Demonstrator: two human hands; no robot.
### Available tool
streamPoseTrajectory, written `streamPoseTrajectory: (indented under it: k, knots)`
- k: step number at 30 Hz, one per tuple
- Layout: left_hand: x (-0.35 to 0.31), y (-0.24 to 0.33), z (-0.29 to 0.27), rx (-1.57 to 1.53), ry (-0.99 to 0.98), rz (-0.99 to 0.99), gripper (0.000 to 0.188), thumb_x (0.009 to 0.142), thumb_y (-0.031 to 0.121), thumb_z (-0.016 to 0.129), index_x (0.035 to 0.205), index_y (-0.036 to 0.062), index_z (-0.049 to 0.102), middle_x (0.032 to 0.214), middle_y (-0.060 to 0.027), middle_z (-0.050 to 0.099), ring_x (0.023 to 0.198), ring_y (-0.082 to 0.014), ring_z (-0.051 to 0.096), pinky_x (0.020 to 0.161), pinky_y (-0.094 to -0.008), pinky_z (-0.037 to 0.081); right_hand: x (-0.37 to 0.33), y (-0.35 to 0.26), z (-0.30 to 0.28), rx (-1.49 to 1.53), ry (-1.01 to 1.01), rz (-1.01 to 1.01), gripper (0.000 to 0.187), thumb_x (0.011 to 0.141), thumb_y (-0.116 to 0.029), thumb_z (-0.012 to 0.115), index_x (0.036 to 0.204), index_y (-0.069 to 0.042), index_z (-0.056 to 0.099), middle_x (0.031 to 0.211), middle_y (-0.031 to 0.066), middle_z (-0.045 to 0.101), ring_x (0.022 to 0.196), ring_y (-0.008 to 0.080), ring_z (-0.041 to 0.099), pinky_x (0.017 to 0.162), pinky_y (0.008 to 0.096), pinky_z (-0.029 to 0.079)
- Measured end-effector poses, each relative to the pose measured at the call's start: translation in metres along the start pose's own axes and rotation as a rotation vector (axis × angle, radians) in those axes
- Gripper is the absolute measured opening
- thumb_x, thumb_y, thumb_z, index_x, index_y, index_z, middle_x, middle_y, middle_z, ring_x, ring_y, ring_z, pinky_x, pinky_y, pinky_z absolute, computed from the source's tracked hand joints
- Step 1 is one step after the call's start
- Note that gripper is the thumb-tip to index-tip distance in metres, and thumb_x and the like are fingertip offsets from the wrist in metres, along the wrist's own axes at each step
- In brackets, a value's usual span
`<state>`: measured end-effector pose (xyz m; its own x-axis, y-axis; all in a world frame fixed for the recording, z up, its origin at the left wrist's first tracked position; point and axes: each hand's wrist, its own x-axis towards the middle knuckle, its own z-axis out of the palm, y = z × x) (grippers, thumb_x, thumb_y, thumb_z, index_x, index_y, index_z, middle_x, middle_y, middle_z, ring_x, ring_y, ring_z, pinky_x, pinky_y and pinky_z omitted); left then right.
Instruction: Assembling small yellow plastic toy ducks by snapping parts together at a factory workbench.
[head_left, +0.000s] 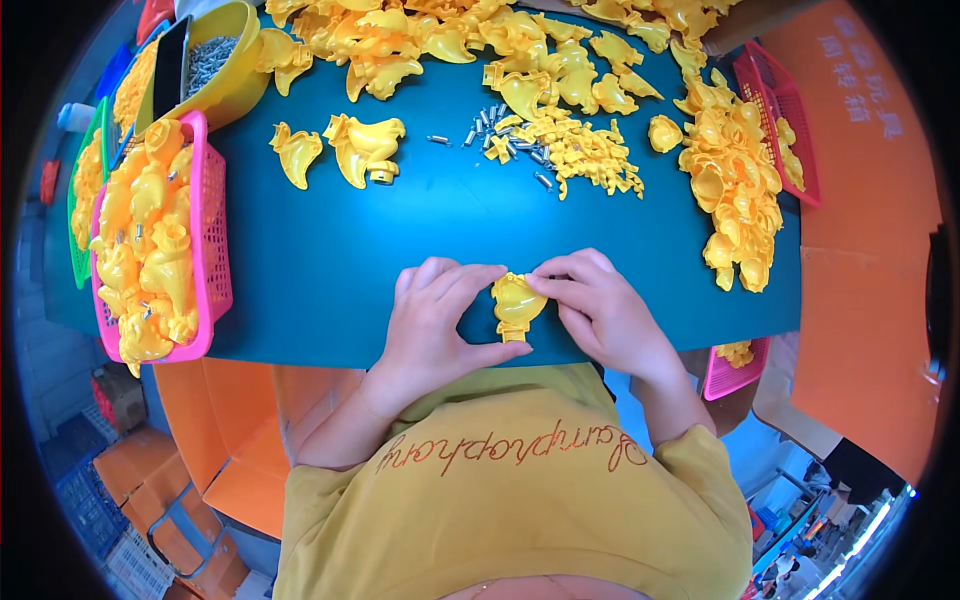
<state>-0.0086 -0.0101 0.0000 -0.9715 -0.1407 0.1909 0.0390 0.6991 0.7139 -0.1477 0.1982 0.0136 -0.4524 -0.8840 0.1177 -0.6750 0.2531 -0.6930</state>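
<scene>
A shiny yellow plastic toy part [517, 303], rounded in the middle with a squared lower end, is held between my two hands near the table's front edge. My left hand [428, 312] grips it with fingertips at its top and the thumb by its lower end. Closed around its upper right side are the thumb and index finger of my right hand [605, 312]. Beyond my hands lie small yellow plastic pieces [590, 155] and little metal cylinders [487, 125]. Farther left are a curved yellow shell [296, 155] and a larger yellow part [365, 150].
Yellow shells [440, 40] are heaped along the far side of the teal table [330, 260], and yellow cups [735, 170] on the right. A pink basket [217, 240] of yellow parts stands at left, near a yellow tub [245, 70] of screws holding a phone [171, 68]. Orange cardboard [860, 260] borders the right.
</scene>
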Motion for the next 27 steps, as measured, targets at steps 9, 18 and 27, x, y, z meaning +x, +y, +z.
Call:
streamPoseTrajectory:
  k: [9,18,27]
  knots:
    - [-0.002,0.001,-0.007,-0.036,-0.103,-0.036,0.078,0.064,0.038,0.098,0.133,0.0173,0.069,0.101,-0.0042,0.063,0.102,-0.0210,0.059,0.093,-0.0375,0.039,0.072,0.027,-0.022,-0.263,0.230,0.120,0.016,0.093,-0.017,0.077,0.106,-0.007,0.078,0.099,0.0080,0.072,0.088,0.0256,0.068,0.075,0.0342,0.054]
    - [-0.002,-0.002,-0.008,-0.137,-0.107,-0.056,0.071,0.066,0.034,0.094,0.129,0.0130,0.068,0.110,-0.0030,0.069,0.110,-0.0198,0.062,0.095,-0.0383,0.039,0.056,0.012,-0.017,-0.133,0.151,-0.006,0.011,0.090,-0.013,0.079,0.100,-0.008,0.077,0.097,0.0065,0.075,0.088,0.0261,0.071,0.077,0.0365,0.056]
    - [-0.001,-0.001,-0.009,-0.094,-0.136,-0.046,0.066,0.066,0.032,0.093,0.125,0.0135,0.070,0.109,-0.0031,0.069,0.109,-0.0214,0.062,0.094,-0.0379,0.040,0.042,0.022,-0.013,-0.010,-0.070,-0.312,0.021,0.084,-0.006,0.081,0.103,-0.010,0.076,0.106,0.0018,0.078,0.093,0.0237,0.072,0.080,0.0373,0.058]
